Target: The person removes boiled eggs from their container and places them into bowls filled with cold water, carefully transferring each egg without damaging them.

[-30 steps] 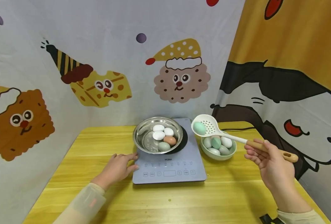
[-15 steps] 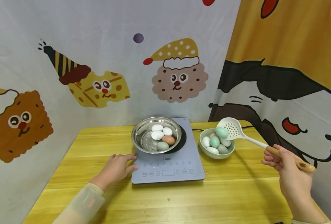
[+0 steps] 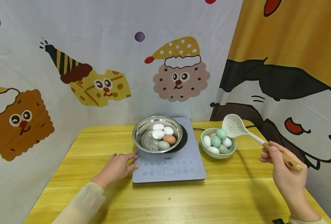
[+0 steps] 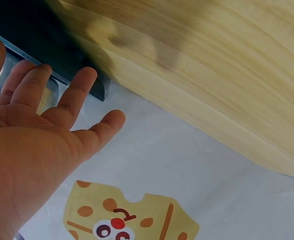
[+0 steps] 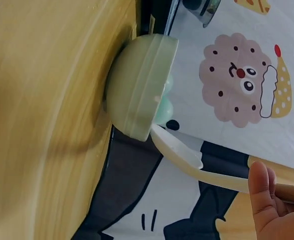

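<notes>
My right hand [image 3: 288, 172] grips the wooden handle of a white slotted spoon [image 3: 234, 125]. The spoon's perforated head is bare and hovers at the right rim of a pale green bowl [image 3: 218, 154]. Several eggs fill that bowl, white, grey and green, with a green egg [image 3: 221, 133] on top beside the spoon. My left hand [image 3: 116, 169] rests at the left edge of an induction cooker [image 3: 169, 166], fingers extended and touching its side. On the cooker stands a steel pan [image 3: 138, 141] holding several eggs, among them a brown egg [image 3: 169, 139].
A wooden table [image 3: 143, 205] carries everything. Behind it hangs a printed curtain [image 3: 109, 40] with cartoon faces. A black cable [image 3: 199, 129] runs behind the bowl along the back of the table.
The slotted spoon has moved right from beside the pan to the bowl. The green egg it carried now lies on top of the bowl's eggs. My left hand has stayed put.
</notes>
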Demonstrator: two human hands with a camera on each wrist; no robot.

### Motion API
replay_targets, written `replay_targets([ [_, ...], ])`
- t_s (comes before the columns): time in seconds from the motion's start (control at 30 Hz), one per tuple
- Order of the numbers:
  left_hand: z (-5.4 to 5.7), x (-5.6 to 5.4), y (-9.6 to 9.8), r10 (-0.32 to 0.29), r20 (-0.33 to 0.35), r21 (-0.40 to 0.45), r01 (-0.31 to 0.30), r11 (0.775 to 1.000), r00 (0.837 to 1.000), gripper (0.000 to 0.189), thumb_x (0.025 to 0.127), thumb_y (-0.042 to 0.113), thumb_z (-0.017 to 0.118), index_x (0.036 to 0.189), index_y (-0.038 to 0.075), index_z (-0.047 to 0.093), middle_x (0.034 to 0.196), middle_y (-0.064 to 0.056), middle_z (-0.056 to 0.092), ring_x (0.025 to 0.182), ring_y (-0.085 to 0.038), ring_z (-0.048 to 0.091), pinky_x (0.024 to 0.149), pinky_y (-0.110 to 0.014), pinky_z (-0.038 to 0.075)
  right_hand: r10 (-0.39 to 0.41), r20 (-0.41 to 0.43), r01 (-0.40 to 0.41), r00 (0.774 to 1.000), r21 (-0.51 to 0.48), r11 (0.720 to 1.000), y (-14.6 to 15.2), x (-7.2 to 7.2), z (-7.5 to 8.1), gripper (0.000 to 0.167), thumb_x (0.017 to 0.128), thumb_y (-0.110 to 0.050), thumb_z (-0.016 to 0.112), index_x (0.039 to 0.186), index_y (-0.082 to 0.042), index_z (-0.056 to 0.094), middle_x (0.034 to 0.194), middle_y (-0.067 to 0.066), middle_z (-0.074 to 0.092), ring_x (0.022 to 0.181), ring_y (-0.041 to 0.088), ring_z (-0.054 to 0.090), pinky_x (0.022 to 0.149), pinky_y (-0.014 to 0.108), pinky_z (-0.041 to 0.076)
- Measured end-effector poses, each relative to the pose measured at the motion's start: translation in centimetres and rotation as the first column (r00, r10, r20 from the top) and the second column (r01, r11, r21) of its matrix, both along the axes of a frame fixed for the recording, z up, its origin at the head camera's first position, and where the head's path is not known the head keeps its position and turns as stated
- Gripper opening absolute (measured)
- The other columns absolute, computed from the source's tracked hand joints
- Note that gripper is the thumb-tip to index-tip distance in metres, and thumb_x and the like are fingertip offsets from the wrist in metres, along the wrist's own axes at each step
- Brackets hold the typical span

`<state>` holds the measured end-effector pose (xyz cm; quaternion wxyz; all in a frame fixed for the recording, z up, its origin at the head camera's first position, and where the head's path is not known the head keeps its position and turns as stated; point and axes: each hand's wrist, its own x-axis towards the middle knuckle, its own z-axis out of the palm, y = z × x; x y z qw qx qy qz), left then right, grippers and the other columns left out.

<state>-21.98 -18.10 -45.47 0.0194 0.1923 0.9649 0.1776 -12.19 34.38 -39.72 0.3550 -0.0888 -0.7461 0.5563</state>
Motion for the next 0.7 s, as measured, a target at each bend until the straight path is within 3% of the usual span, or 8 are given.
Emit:
replay_targets([
  [0.13,0.0,0.0,0.0,-0.001,0.0,0.0,0.001,1.0,1.0,0.049,0.099,0.035,0.077,0.14,0.01,0.07,0.145,-0.005,0.071,0.133,-0.042,0.067,0.118,-0.08,0.033,-0.044,-0.043,0.049,0.998,0.131,0.99,-0.1,0.2,0.4,0.027,0.108,-0.009,0.06,0.13,-0.001,0.074,0.102,-0.013,0.082,0.072,-0.001,0.076,0.071,0.012,0.061],
  [0.2,0.0,0.0,0.0,-0.001,0.001,0.0,0.001,1.0,1.0,0.049,0.099,0.035,0.077,0.141,0.009,0.07,0.145,-0.005,0.071,0.133,-0.042,0.067,0.118,-0.08,0.033,-0.017,-0.115,0.029,0.993,0.106,0.994,-0.3,0.1,0.8,0.027,0.107,-0.006,0.06,0.129,0.004,0.074,0.103,-0.01,0.082,0.072,0.001,0.077,0.07,0.013,0.062],
  [0.27,0.0,0.1,-0.1,0.001,0.001,0.0,-0.001,1.0,1.0,0.05,0.099,0.035,0.077,0.141,0.01,0.069,0.144,-0.005,0.071,0.132,-0.042,0.067,0.118,-0.08,0.033,0.065,-0.244,-0.053,0.968,0.053,0.997,-0.9,-0.1,1.1,0.027,0.106,0.001,0.059,0.127,0.012,0.071,0.103,-0.004,0.084,0.074,0.004,0.078,0.069,0.015,0.062],
  [0.33,0.1,0.1,-0.2,0.002,0.0,-0.002,-0.002,1.0,1.0,0.049,0.099,0.035,0.077,0.141,0.01,0.07,0.144,-0.005,0.071,0.132,-0.042,0.067,0.118,-0.08,0.033,0.182,-0.381,-0.186,0.906,0.025,0.982,-1.9,-0.4,1.6,0.027,0.103,0.009,0.057,0.126,0.022,0.066,0.105,0.004,0.084,0.076,0.008,0.079,0.07,0.017,0.063],
  [0.4,0.1,0.2,-0.3,0.004,-0.002,-0.003,-0.004,1.0,1.0,0.049,0.099,0.035,0.077,0.14,0.01,0.07,0.144,-0.006,0.071,0.132,-0.042,0.067,0.118,-0.08,0.033,0.31,-0.485,-0.335,0.818,0.036,0.942,-3.5,-0.8,2.1,0.027,0.101,0.017,0.054,0.123,0.03,0.061,0.106,0.013,0.083,0.079,0.013,0.079,0.072,0.019,0.064],
  [0.57,0.2,0.3,-0.3,0.009,0.003,-0.007,-0.009,1.0,1.0,0.049,0.1,0.035,0.077,0.14,0.009,0.07,0.144,-0.006,0.071,0.132,-0.043,0.067,0.118,-0.079,0.033,0.571,-0.514,-0.493,0.64,0.296,0.818,-9.1,-1.9,3.4,0.024,0.097,0.023,0.052,0.117,0.035,0.059,0.117,0.019,0.081,0.087,0.012,0.079,0.08,0.018,0.064],
  [0.63,0.2,0.3,-0.1,0.006,-0.001,-0.01,-0.006,1.0,1.0,0.05,0.099,0.035,0.077,0.141,0.009,0.069,0.142,-0.005,0.072,0.132,-0.042,0.067,0.118,-0.079,0.034,0.643,-0.468,-0.46,0.607,0.453,0.764,-11.0,-2.6,3.5,0.023,0.1,0.014,0.059,0.116,0.03,0.065,0.119,0.018,0.08,0.092,0.006,0.078,0.082,0.015,0.063],
  [0.7,0.2,0.3,0.1,0.003,-0.007,-0.01,-0.003,1.0,1.0,0.051,0.099,0.035,0.077,0.142,0.009,0.068,0.141,-0.005,0.073,0.131,-0.042,0.067,0.117,-0.079,0.035,0.679,-0.403,-0.383,0.614,0.6,0.702,-12.2,-3.0,3.5,0.026,0.105,-0.002,0.064,0.115,0.021,0.072,0.116,0.015,0.082,0.095,0.002,0.076,0.082,0.011,0.061],
])
